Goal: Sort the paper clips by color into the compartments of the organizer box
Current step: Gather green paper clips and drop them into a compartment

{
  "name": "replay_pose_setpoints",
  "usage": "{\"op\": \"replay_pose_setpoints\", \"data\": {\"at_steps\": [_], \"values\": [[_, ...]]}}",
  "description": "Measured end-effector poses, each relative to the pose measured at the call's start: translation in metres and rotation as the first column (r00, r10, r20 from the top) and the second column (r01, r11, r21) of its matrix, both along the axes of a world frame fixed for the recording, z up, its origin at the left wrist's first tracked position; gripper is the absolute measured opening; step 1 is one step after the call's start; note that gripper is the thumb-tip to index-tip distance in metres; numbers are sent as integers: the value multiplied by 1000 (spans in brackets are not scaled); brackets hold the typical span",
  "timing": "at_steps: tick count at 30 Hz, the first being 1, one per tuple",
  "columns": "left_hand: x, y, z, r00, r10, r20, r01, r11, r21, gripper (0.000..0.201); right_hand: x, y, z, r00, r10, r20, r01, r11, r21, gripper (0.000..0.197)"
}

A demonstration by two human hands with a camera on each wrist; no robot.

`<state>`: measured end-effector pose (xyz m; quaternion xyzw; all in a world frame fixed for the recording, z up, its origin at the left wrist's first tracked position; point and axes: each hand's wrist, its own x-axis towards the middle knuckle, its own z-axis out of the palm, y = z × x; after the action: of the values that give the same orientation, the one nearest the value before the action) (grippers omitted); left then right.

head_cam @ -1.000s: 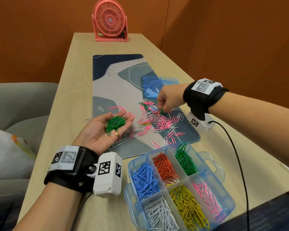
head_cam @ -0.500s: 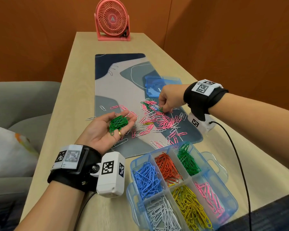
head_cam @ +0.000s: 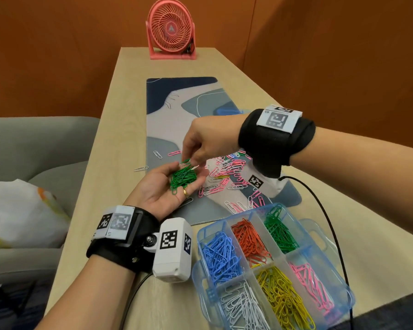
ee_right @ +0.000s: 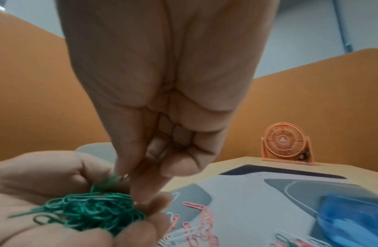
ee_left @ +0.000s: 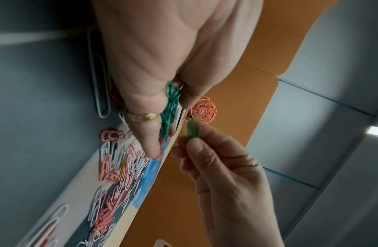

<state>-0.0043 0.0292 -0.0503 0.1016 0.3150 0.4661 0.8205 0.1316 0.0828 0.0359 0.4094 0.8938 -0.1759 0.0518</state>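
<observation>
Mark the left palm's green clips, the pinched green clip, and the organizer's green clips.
palm clips (head_cam: 183, 178): head view, pile's middle.
pinched clip (ee_left: 192, 130): left wrist view, its loop.
sorted green clips (head_cam: 280, 232): head view, heap's middle.

Green clips (ee_left: 170, 104) in left hand (ee_left: 158, 55)

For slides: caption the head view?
Right hand pinches green clip over green pile in left hand, organizer box nearby.

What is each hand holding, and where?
The left hand cups a heap of green clips in its palm; the right hand pinches a green clip by one end.
</observation>
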Motion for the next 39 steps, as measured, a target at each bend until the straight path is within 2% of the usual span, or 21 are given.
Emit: {"op": "replay_pose_setpoints", "data": {"at_steps": [4,7,12,15,21,28,34,39], "values": [[0,1,-1,999,6,47,-6,1000,-13,40,-3,1,3,999,-32,-29,31,999,-35,20],[-1,1,-2,1000,-6,27,6,1000,-11,38,11,12,6,995,-99,-31,99,995,-7,15],[0,2,-2,1000,9,20,-9,1000,-1,37,46,43,-4,955,-255,152,232,960,157,16],[-1,1,-2,1000,10,3,-10,1000,9,36,58,51,-16,931,-301,206,259,943,208,18],[-1,1,-2,1000,23,-19,-23,1000,15,36,56,49,-31,946,-254,201,216,957,193,17],[-1,0,-2,999,19,-42,-18,1000,15,36,60,53,-35,920,-285,269,230,949,217,13],[-1,0,0,998,14,-62,-13,1000,14,36,56,54,-34,944,-273,187,232,949,215,16],[-2,0,0,999,8,-48,-7,1000,9,36,54,52,-34,956,-199,218,171,975,140,31]]}}
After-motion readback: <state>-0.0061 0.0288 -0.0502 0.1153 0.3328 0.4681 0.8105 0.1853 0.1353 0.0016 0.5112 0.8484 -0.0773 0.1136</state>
